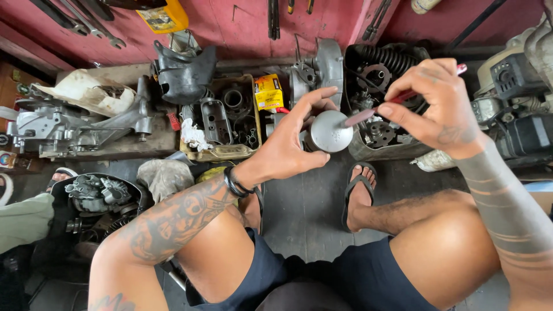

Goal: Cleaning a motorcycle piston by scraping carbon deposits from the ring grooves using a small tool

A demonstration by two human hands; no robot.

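Person sits low on a workshop floor, knees apart, 2 bare hands raised over a cluttered row of engine parts. Biggest nearby: grey engine casing [55,128] on the left shelf, then a tray of small metal parts [227,118] centre, and a bin with a black coil spring [387,57] behind the hands.

Left hand [288,144] cups a piston [330,131], fingers wrapped round its skirt, thumb under, domed crown facing the camera. The piston is in mid-air between the knees, in front of the bin.

Right hand [429,106] pinches a red-handled tool [397,101] like a pen, thumb and 2 fingers closed on the shaft, flat tip touching the crown's right edge.

Judged: piston is solid metal, rigid, moderately heavy for its size, smooth and possibly oily, so slippery. Best hold is round the skirt, as now. Tool is light, stiff, thin; grip near the tip for control.
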